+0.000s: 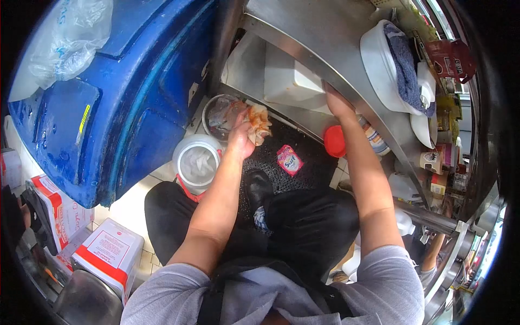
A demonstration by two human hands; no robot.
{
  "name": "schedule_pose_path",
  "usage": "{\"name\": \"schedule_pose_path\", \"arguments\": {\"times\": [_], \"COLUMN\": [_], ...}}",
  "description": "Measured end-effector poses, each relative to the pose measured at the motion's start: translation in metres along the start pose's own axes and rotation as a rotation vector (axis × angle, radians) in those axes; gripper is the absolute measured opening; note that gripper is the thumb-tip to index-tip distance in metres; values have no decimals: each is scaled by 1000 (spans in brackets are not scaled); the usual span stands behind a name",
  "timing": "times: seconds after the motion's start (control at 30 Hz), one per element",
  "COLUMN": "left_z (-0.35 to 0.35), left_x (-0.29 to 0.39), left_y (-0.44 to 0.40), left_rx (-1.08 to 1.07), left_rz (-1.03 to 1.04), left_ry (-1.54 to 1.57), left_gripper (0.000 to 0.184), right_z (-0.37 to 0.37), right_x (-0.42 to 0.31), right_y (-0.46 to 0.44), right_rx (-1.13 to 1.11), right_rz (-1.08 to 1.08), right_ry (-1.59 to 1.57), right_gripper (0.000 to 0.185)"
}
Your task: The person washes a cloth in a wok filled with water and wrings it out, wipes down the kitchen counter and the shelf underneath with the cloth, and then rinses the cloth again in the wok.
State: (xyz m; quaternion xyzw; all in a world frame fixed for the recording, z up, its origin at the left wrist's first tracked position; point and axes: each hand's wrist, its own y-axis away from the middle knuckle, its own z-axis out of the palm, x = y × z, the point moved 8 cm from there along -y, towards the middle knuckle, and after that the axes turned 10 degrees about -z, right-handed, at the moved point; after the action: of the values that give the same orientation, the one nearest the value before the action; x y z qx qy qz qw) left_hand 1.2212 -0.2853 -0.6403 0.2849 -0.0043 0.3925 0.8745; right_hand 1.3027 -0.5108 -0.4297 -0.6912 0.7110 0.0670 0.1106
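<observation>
A person in a grey shirt crouches by a steel shelf, seen from where I stand close by. The left hand (242,135) is closed around a crumpled, brown-stained cloth or paper (258,123), held above the black mat beside a round bucket (208,115) with clear plastic in it. The right hand (338,103) reaches under the shelf (311,46) to the side of a white container (299,81). For this handling, I'd advise bunching the wad tightly so no edge drags, and steadying the container with the right palm. The right fingertips are hidden, so I cannot tell whether they grip or merely touch. The container's inside is out of sight, and the wad's material is unclear.
</observation>
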Motion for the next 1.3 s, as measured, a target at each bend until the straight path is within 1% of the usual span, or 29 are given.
{"name": "schedule_pose_path", "arguments": {"times": [0.13,0.2,0.23,0.3,0.37,0.47,0.53,0.6,0.63,0.67,0.7,0.73,0.8,0.87,0.9,0.97,1.0,1.07,1.1,1.13,1.2,1.27,1.3], "left_z": [-5,-6,-9,-15,-18,-21,-14,-5,0,6,10,12,9,14,14,12,12,7,-2,-4,-9,-12,-7], "left_x": [-16,-18,-16,-6,18,50,65,76,82,86,88,89,86,78,72,59,53,46,37,31,17,7,-9], "left_y": [-6,-5,-5,-4,-2,-13,-20,-31,-33,-37,-40,-43,-51,-57,-58,-56,-52,-41,-43,-37,-29,-27,-17], "left_rx": [25,17,28,43,71,98,121,110,102,98,98,101,85,39,36,-17,-15,78,86,90,109,144,117], "left_rz": [-53,-69,-59,-48,18,-13,-33,-57,-55,-56,-81,-106,-116,-137,-141,-116,-118,-71,-53,-51,-79,-107,-247], "left_ry": [20,24,18,11,-25,-181,-240,-553,-609,-609,-674,-738,-762,-853,-856,-758,-760,-675,-606,-606,-560,-573,-594], "left_gripper": [56,56,55,55,56,60,57,54,52,52,52,52,50,49,49,48,48,45,39,39,35,35,36], "right_z": [-5,-9,-10,-9,-10,-9,-5,-16,-18,-18,-18,-18,-18,-19,-20,-19,-18,-20,-19,-18,-16,-17,-17], "right_x": [-12,-11,-11,-19,-19,-15,-13,-23,-21,-23,-26,-27,-27,-32,-34,-31,-30,-34,-34,-34,-28,-28,-29], "right_y": [13,18,22,26,32,41,48,52,53,54,57,59,63,63,64,63,63,63,62,61,60,60,59], "right_rx": [13,43,43,16,-10,-52,-75,98,99,94,88,86,62,78,92,92,90,64,41,41,35,37,39], "right_rz": [-31,-10,-9,-87,-75,-60,-53,-189,-188,-220,-251,-249,-196,-220,-248,-242,-242,-216,-192,-195,-157,-162,-166], "right_ry": [48,46,47,86,116,175,204,183,187,198,206,203,175,196,218,240,261,256,254,252,224,214,204], "right_gripper": [63,62,62,62,63,63,63,60,60,60,60,60,60,60,59,59,59,60,61,61,61,62,62]}}
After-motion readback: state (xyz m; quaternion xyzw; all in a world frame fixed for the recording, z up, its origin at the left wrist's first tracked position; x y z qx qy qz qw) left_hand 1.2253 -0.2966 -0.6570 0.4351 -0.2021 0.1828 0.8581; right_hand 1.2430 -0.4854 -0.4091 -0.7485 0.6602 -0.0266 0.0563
